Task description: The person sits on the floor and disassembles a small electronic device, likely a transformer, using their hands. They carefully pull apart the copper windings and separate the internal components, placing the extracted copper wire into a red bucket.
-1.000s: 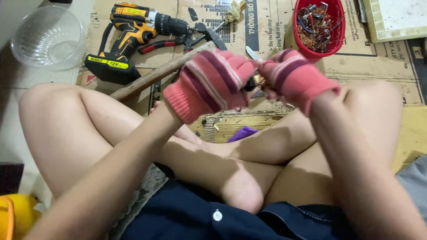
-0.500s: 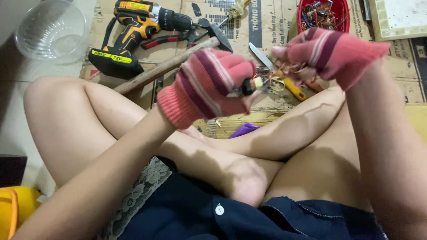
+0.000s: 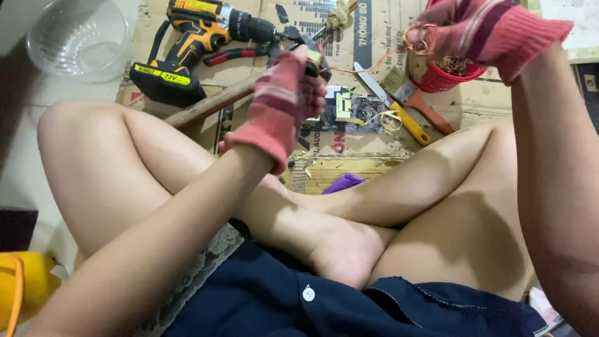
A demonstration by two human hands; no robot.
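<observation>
Flattened cardboard (image 3: 349, 146) on the floor, strewn with tools, seen from the head camera over crossed bare legs. Left hand (image 3: 284, 103), in a pink striped glove, fist closed around a small dark coil part (image 3: 315, 62) above the cardboard's middle. Right hand (image 3: 474, 28), gloved alike, raised near the far right corner, fingers pinched shut on a loop of copper wire (image 3: 419, 39) running back to the part. Red bowl (image 3: 446, 75) of scrap just below. Yellow cordless drill (image 3: 196, 37) at far left edge, clear bowl (image 3: 78, 37) beside, yellow-handled knife (image 3: 396, 106) mid-right.
</observation>
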